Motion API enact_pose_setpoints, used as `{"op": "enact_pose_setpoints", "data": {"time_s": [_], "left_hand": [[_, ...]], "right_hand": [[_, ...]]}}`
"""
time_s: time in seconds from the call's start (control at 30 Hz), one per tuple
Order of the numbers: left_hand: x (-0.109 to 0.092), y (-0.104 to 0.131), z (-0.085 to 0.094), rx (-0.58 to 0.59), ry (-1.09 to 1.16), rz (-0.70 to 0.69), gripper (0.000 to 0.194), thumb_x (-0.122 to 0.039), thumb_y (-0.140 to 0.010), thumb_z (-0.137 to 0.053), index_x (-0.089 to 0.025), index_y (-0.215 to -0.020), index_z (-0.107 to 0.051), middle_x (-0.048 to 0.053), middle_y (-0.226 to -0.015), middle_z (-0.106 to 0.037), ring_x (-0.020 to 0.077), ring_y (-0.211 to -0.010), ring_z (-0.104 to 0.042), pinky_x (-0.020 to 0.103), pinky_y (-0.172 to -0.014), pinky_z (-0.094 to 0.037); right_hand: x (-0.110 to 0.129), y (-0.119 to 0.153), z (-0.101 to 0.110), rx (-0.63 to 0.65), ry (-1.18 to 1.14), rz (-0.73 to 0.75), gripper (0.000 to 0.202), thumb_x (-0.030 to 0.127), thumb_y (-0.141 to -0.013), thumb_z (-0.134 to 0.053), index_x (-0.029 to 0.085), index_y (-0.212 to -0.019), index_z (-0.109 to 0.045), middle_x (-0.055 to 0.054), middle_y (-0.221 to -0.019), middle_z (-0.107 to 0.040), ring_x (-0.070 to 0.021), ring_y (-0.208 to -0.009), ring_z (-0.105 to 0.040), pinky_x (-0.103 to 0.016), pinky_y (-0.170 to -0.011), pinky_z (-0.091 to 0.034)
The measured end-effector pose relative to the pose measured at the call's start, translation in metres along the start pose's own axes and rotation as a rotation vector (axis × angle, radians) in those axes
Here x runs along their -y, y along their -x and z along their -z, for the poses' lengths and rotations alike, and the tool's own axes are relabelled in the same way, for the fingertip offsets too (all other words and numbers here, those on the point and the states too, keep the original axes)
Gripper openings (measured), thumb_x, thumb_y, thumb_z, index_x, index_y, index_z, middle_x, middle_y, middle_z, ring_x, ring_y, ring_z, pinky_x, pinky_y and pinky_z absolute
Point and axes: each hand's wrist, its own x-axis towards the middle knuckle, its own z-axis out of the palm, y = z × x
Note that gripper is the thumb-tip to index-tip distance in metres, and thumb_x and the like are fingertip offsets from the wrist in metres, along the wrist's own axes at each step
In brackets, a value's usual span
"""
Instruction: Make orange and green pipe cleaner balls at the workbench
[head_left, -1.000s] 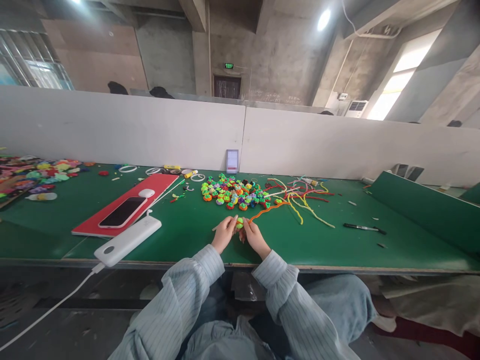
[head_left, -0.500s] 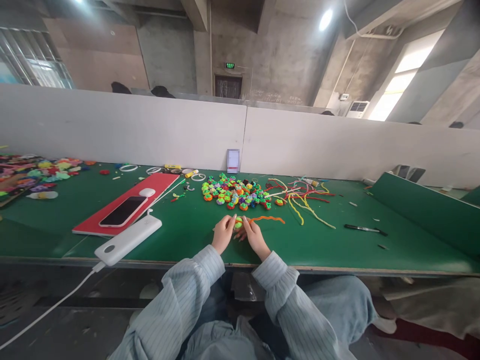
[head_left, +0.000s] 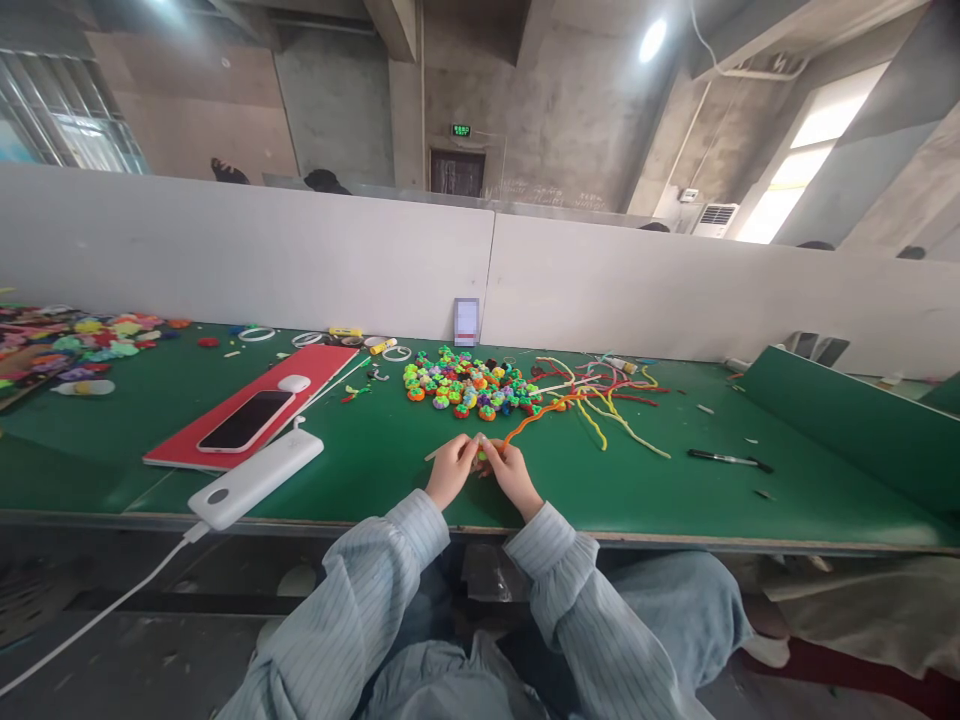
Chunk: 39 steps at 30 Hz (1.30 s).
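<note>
Right at the middle of the frame, just below center, the left hand point(head_left: 448, 475) and the right hand point(head_left: 516, 478) meet with fingers curled in, their tips pinched closely around a small yellow-green piece point(head_left: 482, 456); most of it is hidden behind the fingers. An orange fuzzy strand point(head_left: 536, 414) leaves the right hand and slants up to the right. Beyond the fingertips, on the green counter point(head_left: 375, 475), lies a heap of small multicolored pieces point(head_left: 472, 385), with loose fuzzy strands point(head_left: 611, 412) in yellow, red and pink fanned out on its right. Left of center, a white power bank point(head_left: 259, 475) lies near a phone point(head_left: 247, 422), which rests on a red folder point(head_left: 326, 365). A black marker point(head_left: 724, 458) lies toward the right of the frame. Farther back, a small screen point(head_left: 466, 322) stands upright against the white partition point(head_left: 262, 240), while more colorful pieces point(head_left: 105, 340) crowd the left edge.
</note>
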Motion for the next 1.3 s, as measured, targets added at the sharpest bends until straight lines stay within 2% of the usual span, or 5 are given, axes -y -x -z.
{"op": "enact_pose_setpoints", "data": {"time_s": [0.2, 0.53, 0.83, 1.0, 1.3], "left_hand": [[-0.001, 0.003, 0.006, -0.055, -0.020, -0.037, 0.032, -0.041, -0.087, -0.038, -0.021, -0.063, -0.044, -0.004, -0.052, -0.041, 0.0119, -0.050, -0.042, 0.023, -0.054, -0.032], [-0.020, -0.006, 0.046, 0.414, -1.179, -0.748, 0.016, -0.027, -0.090, -0.037, -0.020, -0.093, -0.051, 0.003, -0.084, -0.052, 0.0153, -0.069, -0.052, 0.025, -0.054, -0.034], [-0.033, -0.023, 0.053, 0.417, -1.347, -1.162, 0.020, -0.007, -0.087, -0.033, -0.014, -0.096, -0.050, 0.004, -0.079, -0.056, 0.0163, -0.069, -0.051, 0.030, -0.057, -0.033], [-0.034, -0.019, 0.044, 0.287, -1.247, -0.963, 0.022, -0.014, -0.089, -0.031, -0.014, -0.082, -0.051, 0.004, -0.070, -0.055, 0.0170, -0.065, -0.051, 0.030, -0.056, -0.032], [-0.049, 0.005, 0.006, -0.086, -0.431, -0.113, 0.031, -0.030, -0.089, -0.033, -0.019, -0.062, -0.042, -0.002, -0.055, -0.048, 0.0120, -0.051, -0.046, 0.024, -0.050, -0.029]], "right_hand": [[-0.001, -0.002, 0.002, -0.021, -0.022, -0.047, 0.043, 0.058, -0.073, -0.053, 0.016, -0.063, -0.054, 0.000, -0.047, -0.057, -0.0107, -0.039, -0.052, -0.022, -0.040, -0.043], [0.020, 0.005, 0.010, 0.241, -0.064, -0.162, 0.047, 0.059, -0.070, -0.054, 0.013, -0.060, -0.055, -0.001, -0.047, -0.060, -0.0077, -0.036, -0.052, -0.018, -0.038, -0.040], [0.039, 0.001, 0.010, 0.275, -0.051, -0.251, 0.046, 0.058, -0.069, -0.057, 0.012, -0.063, -0.057, -0.004, -0.051, -0.063, -0.0111, -0.042, -0.059, -0.020, -0.043, -0.046], [0.035, 0.003, -0.007, 0.017, -0.027, -0.127, 0.047, 0.059, -0.070, -0.054, 0.013, -0.069, -0.059, -0.003, -0.049, -0.061, -0.0143, -0.041, -0.058, -0.025, -0.046, -0.048], [0.053, 0.021, -0.035, -0.454, 0.340, 0.193, 0.046, 0.049, -0.085, -0.039, 0.012, -0.077, -0.065, -0.002, -0.052, -0.059, -0.0129, -0.045, -0.049, -0.022, -0.045, -0.036]]}}
